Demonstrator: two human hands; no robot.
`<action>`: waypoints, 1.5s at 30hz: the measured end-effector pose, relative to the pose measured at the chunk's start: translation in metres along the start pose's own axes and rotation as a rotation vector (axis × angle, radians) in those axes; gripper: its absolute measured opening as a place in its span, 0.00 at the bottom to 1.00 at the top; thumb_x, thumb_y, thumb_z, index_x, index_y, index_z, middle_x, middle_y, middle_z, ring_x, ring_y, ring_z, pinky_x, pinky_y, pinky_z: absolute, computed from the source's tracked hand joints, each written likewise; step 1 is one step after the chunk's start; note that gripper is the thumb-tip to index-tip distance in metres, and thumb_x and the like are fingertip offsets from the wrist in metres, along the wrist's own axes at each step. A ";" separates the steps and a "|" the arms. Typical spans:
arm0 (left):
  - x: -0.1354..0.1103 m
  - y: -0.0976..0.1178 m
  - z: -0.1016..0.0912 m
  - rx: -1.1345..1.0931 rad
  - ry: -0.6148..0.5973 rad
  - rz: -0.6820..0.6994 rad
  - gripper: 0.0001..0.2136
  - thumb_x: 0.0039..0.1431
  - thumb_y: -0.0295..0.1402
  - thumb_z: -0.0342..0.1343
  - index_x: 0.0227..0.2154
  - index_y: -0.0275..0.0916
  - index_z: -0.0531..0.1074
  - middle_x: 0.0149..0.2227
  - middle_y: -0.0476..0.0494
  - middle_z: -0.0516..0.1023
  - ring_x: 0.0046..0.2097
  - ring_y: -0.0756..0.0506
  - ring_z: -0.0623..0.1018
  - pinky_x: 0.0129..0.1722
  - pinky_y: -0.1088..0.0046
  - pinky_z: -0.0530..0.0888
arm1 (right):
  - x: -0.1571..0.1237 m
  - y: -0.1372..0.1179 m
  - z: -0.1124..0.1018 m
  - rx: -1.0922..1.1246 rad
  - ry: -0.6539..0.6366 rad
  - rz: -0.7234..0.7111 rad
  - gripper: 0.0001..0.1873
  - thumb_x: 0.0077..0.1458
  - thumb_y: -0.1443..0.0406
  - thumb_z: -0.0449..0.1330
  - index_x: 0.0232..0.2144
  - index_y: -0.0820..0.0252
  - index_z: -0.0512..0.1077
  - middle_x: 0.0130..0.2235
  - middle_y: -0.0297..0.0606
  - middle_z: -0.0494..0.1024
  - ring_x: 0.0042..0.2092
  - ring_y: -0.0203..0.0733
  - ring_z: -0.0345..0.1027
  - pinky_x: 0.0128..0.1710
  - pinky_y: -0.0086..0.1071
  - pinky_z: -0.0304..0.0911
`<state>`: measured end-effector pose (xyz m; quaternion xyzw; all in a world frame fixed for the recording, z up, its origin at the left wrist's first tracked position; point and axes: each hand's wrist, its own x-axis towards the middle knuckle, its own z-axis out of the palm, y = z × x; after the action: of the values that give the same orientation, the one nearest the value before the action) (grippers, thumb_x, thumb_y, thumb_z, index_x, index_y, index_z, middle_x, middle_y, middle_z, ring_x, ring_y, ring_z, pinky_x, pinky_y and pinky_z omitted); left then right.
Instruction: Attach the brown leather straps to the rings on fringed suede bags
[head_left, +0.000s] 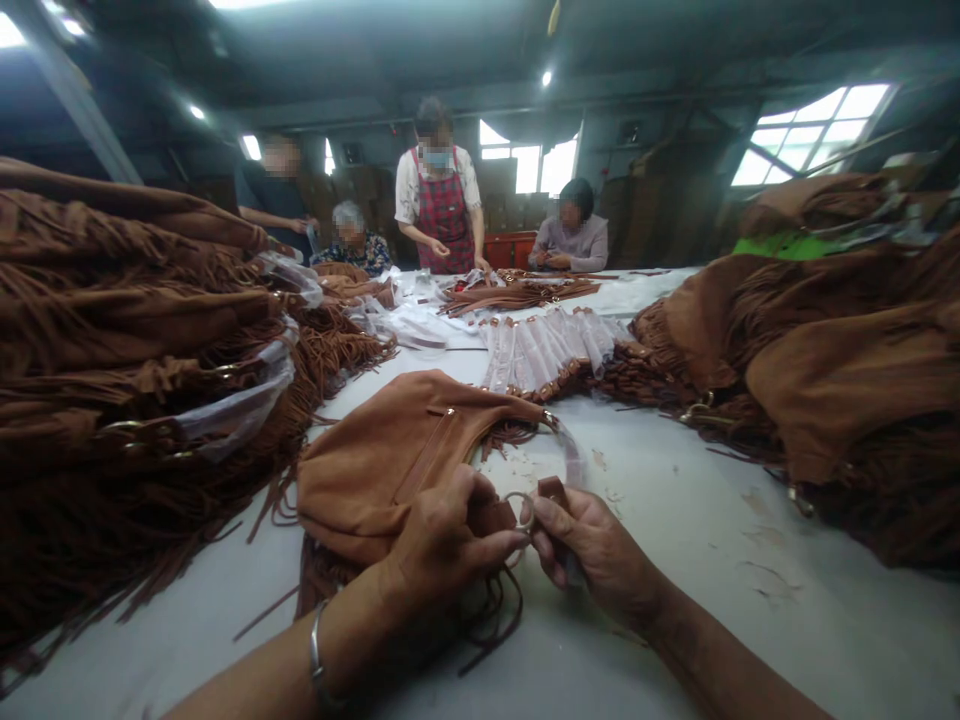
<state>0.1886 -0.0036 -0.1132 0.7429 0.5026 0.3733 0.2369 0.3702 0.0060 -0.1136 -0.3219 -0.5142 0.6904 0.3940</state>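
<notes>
A brown suede handbag (pixel 375 450) with a slanted zip and fringe lies on the white table in front of me. My left hand (pixel 446 530) is closed on the bag's short leather tab (pixel 491 518), from which a metal ring (pixel 517 495) stands out. On the ring's other side, my right hand (pixel 596 545) pinches a brown strap end (pixel 553 488) close against it. Whether the strap passes through the ring is hidden by the fingers. A clear plastic-wrapped strap (pixel 573 455) curves from the bag's far corner down toward my right hand.
Fringed brown bags are heaped at the left (pixel 150 330) and at the right (pixel 847 370). Plastic-wrapped straps (pixel 544 350) lie in a row beyond the handbag. Several people are around the far end of the table (pixel 720 480), one in a checked apron (pixel 446 215).
</notes>
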 end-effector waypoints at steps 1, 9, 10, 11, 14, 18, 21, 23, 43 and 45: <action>0.000 0.000 0.000 -0.006 -0.001 -0.012 0.16 0.47 0.39 0.61 0.32 0.39 0.61 0.25 0.52 0.71 0.25 0.52 0.71 0.24 0.79 0.66 | 0.000 0.000 0.001 -0.002 0.012 -0.008 0.16 0.55 0.55 0.56 0.31 0.64 0.65 0.19 0.27 0.65 0.17 0.24 0.54 0.15 0.18 0.49; -0.001 0.005 -0.001 0.021 -0.152 0.172 0.15 0.48 0.37 0.61 0.34 0.37 0.63 0.25 0.52 0.69 0.26 0.52 0.69 0.25 0.78 0.64 | -0.001 0.001 -0.002 0.114 -0.040 0.112 0.16 0.52 0.56 0.60 0.30 0.60 0.60 0.18 0.24 0.58 0.16 0.25 0.47 0.12 0.17 0.46; -0.001 0.005 -0.001 0.017 -0.157 0.180 0.15 0.49 0.37 0.60 0.35 0.37 0.63 0.25 0.52 0.69 0.26 0.52 0.69 0.25 0.78 0.63 | -0.001 0.001 -0.003 0.152 -0.047 0.132 0.16 0.51 0.56 0.61 0.30 0.60 0.60 0.18 0.24 0.58 0.17 0.25 0.46 0.12 0.17 0.46; -0.001 0.005 0.000 0.001 -0.160 0.172 0.15 0.49 0.37 0.60 0.35 0.38 0.63 0.25 0.53 0.69 0.26 0.52 0.68 0.25 0.78 0.63 | -0.001 0.000 -0.003 0.188 -0.052 0.142 0.16 0.50 0.57 0.62 0.29 0.60 0.60 0.18 0.24 0.58 0.17 0.25 0.46 0.12 0.18 0.46; 0.000 0.004 0.001 -0.132 -0.154 0.070 0.16 0.47 0.38 0.61 0.33 0.38 0.61 0.25 0.53 0.68 0.27 0.52 0.68 0.25 0.79 0.64 | -0.002 0.000 0.000 0.253 -0.066 0.125 0.15 0.51 0.57 0.61 0.26 0.62 0.63 0.17 0.25 0.59 0.17 0.25 0.47 0.14 0.18 0.46; 0.001 0.003 0.000 -0.239 -0.120 -0.011 0.17 0.45 0.39 0.63 0.31 0.38 0.61 0.27 0.53 0.67 0.29 0.52 0.68 0.27 0.78 0.65 | -0.003 0.000 0.007 0.266 -0.049 0.114 0.16 0.51 0.56 0.61 0.26 0.66 0.69 0.17 0.26 0.57 0.17 0.24 0.47 0.15 0.19 0.46; 0.002 0.005 -0.001 -0.234 -0.183 -0.003 0.15 0.47 0.37 0.61 0.32 0.38 0.61 0.27 0.52 0.68 0.28 0.52 0.68 0.27 0.78 0.66 | -0.002 -0.001 0.011 0.271 0.023 0.127 0.17 0.49 0.55 0.62 0.23 0.64 0.66 0.16 0.25 0.55 0.17 0.24 0.45 0.14 0.19 0.43; 0.002 0.007 -0.001 -0.136 -0.224 0.036 0.15 0.47 0.36 0.60 0.34 0.38 0.62 0.27 0.52 0.68 0.28 0.52 0.68 0.27 0.77 0.65 | -0.001 -0.003 0.011 0.276 0.050 0.154 0.17 0.49 0.56 0.62 0.23 0.64 0.65 0.16 0.24 0.54 0.16 0.24 0.44 0.14 0.18 0.43; 0.007 0.000 -0.011 -0.175 -0.303 -0.025 0.16 0.45 0.35 0.61 0.35 0.38 0.62 0.27 0.53 0.67 0.30 0.52 0.67 0.28 0.78 0.66 | -0.001 -0.004 -0.005 0.375 -0.036 0.320 0.15 0.49 0.59 0.64 0.28 0.61 0.61 0.21 0.25 0.65 0.15 0.22 0.47 0.13 0.17 0.44; 0.007 0.000 -0.011 -0.247 -0.303 -0.051 0.16 0.46 0.36 0.61 0.34 0.38 0.61 0.25 0.55 0.64 0.28 0.53 0.66 0.27 0.79 0.65 | 0.000 -0.003 -0.005 0.321 -0.076 0.301 0.15 0.50 0.57 0.62 0.28 0.63 0.64 0.17 0.25 0.62 0.15 0.23 0.47 0.13 0.19 0.45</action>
<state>0.1813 0.0030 -0.1039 0.7428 0.4302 0.3100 0.4089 0.3750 0.0082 -0.1114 -0.3020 -0.3583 0.8260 0.3133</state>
